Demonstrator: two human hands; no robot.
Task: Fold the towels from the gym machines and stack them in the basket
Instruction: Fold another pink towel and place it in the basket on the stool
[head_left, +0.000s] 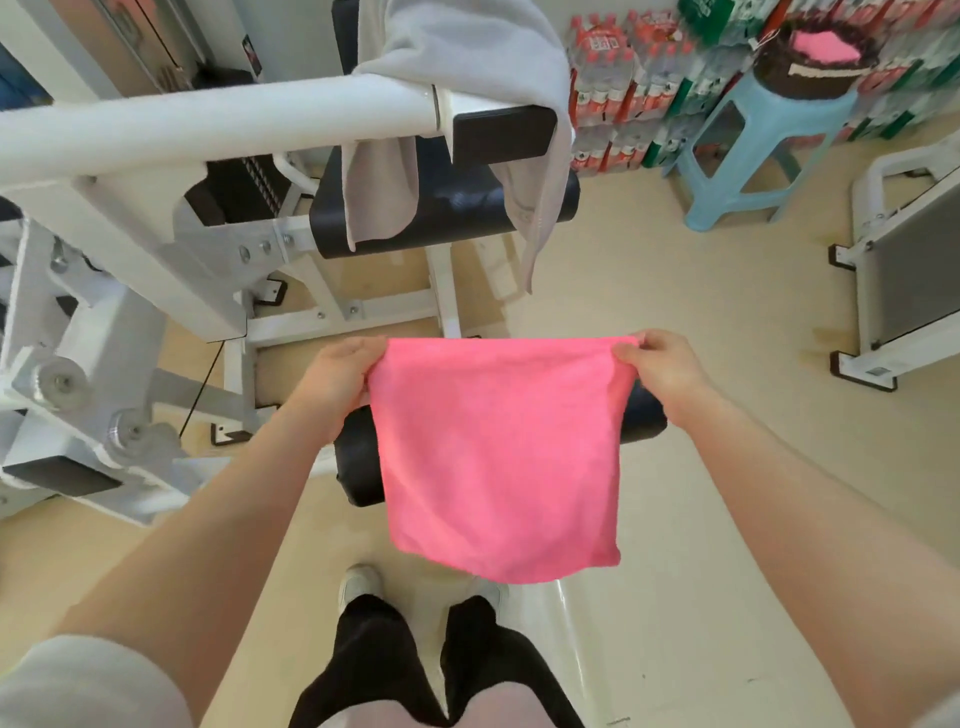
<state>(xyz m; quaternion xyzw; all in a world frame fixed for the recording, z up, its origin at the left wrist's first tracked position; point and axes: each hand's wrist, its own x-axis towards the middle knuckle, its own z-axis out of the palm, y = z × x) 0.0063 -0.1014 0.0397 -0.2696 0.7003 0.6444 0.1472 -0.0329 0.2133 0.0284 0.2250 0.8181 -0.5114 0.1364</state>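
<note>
Pink towel (498, 457) hangs flat, squarish, top corners pinched by left hand (337, 379) and right hand (662, 371) fingers.

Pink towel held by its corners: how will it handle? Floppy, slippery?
Likely floppy: the pink towel hangs limp from the left hand and right hand, its top edge sagging slightly. Probably light, since pinches hold it. The fuzzy surface suggests it won't slip easily.
</note>
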